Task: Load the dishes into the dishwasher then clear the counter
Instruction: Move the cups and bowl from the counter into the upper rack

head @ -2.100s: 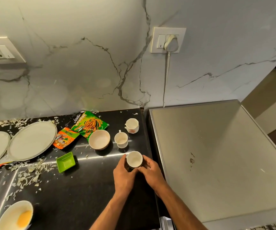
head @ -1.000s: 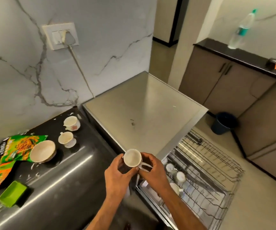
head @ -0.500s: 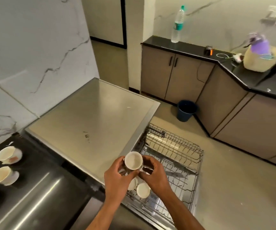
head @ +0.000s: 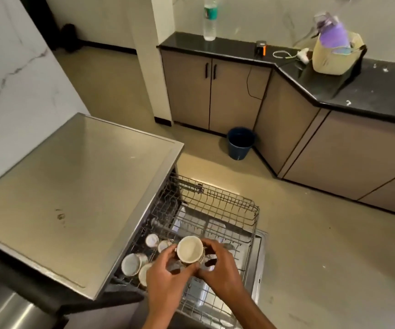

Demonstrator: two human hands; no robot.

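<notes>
Cup: the white cup [head: 190, 249] sits low and centre in the frame, mouth facing up toward the camera, held over the pulled-out dishwasher rack [head: 229, 210].
Hands: left hand [head: 168, 273] and right hand [head: 220, 267] both curl their fingers round it, one on each side.
Progress: several cups [head: 132, 264] already lie in the rack's lower-left corner; I'd judge loading is under way, with most of the rack bare.
Materials: glazed ceramic, round and smooth; thin grey wire grid; brushed steel dishwasher top [head: 72, 186], flat, scuffed.
Left to do: seat this cup; the counter is out of view.
</notes>
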